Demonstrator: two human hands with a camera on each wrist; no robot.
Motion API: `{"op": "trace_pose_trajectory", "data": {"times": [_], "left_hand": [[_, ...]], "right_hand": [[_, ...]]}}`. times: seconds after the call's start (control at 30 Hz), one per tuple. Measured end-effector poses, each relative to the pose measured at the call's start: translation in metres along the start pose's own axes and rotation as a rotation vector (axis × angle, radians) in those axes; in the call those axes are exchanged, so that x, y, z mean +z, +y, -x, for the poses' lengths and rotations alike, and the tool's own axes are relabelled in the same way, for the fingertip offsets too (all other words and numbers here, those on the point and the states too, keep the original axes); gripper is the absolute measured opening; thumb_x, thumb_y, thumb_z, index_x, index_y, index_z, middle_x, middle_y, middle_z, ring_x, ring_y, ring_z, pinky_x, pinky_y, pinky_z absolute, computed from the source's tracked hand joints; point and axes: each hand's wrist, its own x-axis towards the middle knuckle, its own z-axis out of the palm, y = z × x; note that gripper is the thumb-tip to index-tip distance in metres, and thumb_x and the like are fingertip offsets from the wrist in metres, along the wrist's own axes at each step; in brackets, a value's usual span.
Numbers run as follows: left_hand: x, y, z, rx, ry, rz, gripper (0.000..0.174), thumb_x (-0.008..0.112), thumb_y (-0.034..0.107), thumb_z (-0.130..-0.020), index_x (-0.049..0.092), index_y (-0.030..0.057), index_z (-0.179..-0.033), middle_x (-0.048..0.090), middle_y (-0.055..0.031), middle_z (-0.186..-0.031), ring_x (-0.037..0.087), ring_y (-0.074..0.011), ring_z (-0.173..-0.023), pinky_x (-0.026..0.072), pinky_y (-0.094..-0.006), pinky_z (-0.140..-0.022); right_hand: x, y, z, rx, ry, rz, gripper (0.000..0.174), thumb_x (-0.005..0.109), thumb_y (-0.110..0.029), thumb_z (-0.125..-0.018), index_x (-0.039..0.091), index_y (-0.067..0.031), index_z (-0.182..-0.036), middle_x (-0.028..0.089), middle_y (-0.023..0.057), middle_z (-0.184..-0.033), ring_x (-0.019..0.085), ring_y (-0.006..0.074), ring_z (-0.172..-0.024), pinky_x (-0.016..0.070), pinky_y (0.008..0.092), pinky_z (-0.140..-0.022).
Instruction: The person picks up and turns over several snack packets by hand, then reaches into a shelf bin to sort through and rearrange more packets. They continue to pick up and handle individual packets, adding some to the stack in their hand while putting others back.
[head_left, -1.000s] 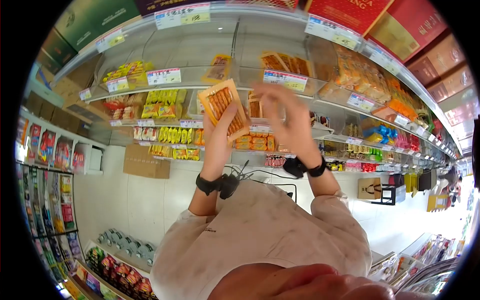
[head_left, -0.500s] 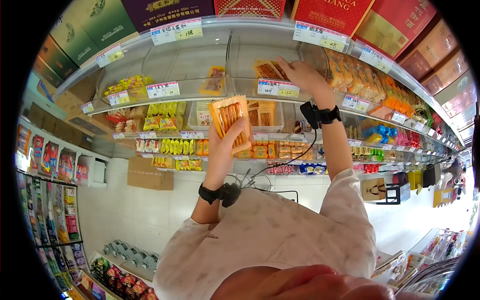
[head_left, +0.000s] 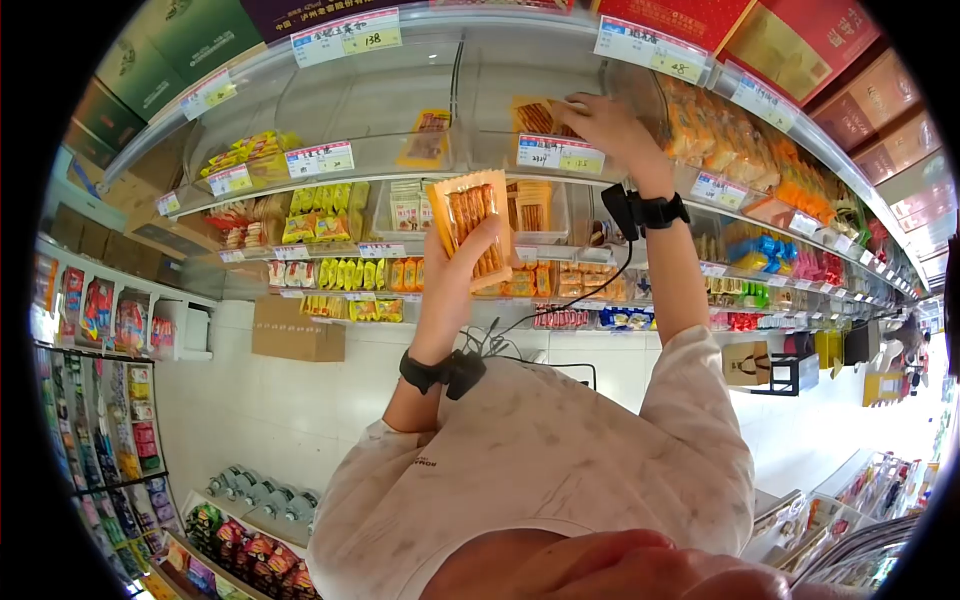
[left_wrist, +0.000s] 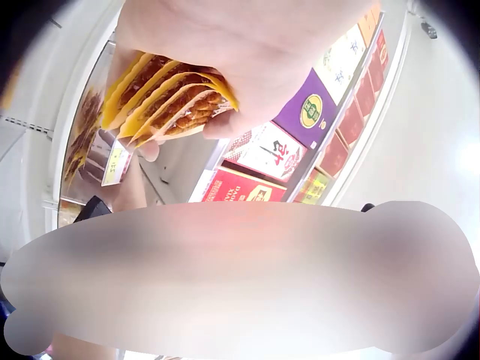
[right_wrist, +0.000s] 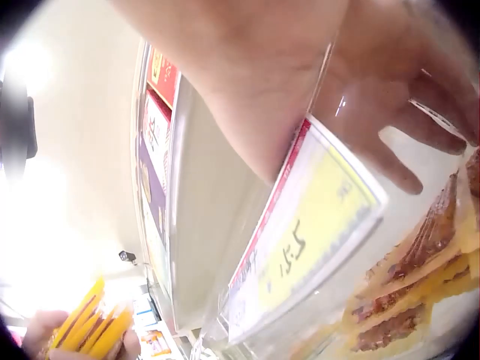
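Observation:
My left hand (head_left: 450,280) grips a stack of several flat snack packets (head_left: 475,215), with the thumb across the front one. These packets have yellow-orange borders and clear windows showing brown sticks. In the left wrist view, the fanned edges of the held packets (left_wrist: 180,101) stick out from under the palm. Up at the top shelf my right hand (head_left: 610,130) reaches into a clear bin. Through the bin's plastic front the right wrist view shows its fingers (right_wrist: 397,161) spread and extended, close to similar packets (right_wrist: 397,300) lying in the bin.
A price tag (right_wrist: 300,232) is fixed to the bin's clear front. One more packet (head_left: 428,138) lies in the neighbouring bin, and orange-wrapped snacks (head_left: 705,125) fill the one to the right. Boxes (head_left: 660,20) stand above. A cardboard box (head_left: 298,328) sits on the floor.
My right hand has gone from beside the held packets up into the top bin, and stays there over its packets. The left hand keeps its stack, shifting slightly.

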Motion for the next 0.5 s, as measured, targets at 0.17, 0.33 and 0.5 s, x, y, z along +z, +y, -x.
{"op": "trace_pose_trajectory", "data": {"times": [0.17,0.33,0.5], "left_hand": [[0.000,-0.002,0.001,0.009,-0.032,0.020,0.031,0.071,0.020,-0.093,0.059,0.0011,-0.115,0.068,-0.0082,-0.089,0.069,-0.0180,-0.071,0.0558,-0.0296,-0.059],[0.002,-0.006,0.002,-0.012,-0.043,0.041,0.032,0.070,0.020,-0.094,0.059,0.0010,-0.117,0.068,-0.0088,-0.091,0.070,-0.0192,-0.071,0.0553,-0.0302,-0.058],[0.000,-0.007,0.003,-0.022,-0.058,0.055,0.032,0.070,0.020,-0.094,0.059,0.0012,-0.117,0.068,-0.0090,-0.092,0.070,-0.0195,-0.072,0.0553,-0.0302,-0.059]], "right_hand": [[-0.014,-0.017,0.001,0.077,-0.241,-0.250,0.073,0.061,-0.068,-0.084,0.068,-0.0083,-0.127,0.071,0.0186,-0.117,0.068,0.0316,-0.104,0.0529,0.0385,-0.089],[-0.014,-0.005,-0.011,0.094,-0.314,-0.157,0.063,0.074,-0.055,-0.084,0.062,-0.0097,-0.126,0.071,0.0157,-0.112,0.066,0.0251,-0.106,0.0498,0.0355,-0.090],[-0.013,0.003,-0.012,0.006,-0.248,-0.201,0.059,0.078,-0.036,-0.084,0.056,-0.0073,-0.130,0.071,0.0174,-0.109,0.066,0.0264,-0.105,0.0498,0.0346,-0.089]]}}
